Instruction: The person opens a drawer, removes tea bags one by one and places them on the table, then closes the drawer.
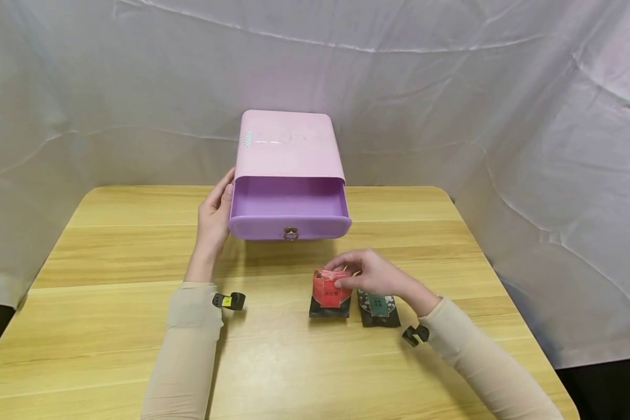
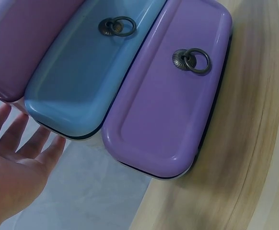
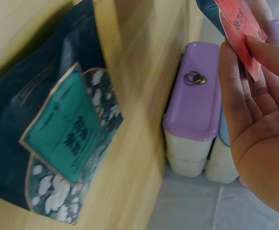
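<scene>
the right hand (image 1: pixel 374 274) pinches the red packet (image 1: pixel 329 288) off the table, likely bound for the open purple drawer (image 1: pixel 289 205), which the flat-fingered left hand (image 1: pixel 215 217) steadies.

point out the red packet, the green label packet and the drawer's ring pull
red packet (image 1: pixel 329 289), head view, on its red front face
green label packet (image 1: pixel 379 305), head view, on the green label
ring pull (image 1: pixel 291 234), head view, on the metal ring at the drawer front

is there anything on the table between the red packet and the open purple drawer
Nothing visible. The right hand pinches the red packet, and only bare table lies between it and the open drawer. The left hand rests against the drawer's side, out of the way.
</scene>
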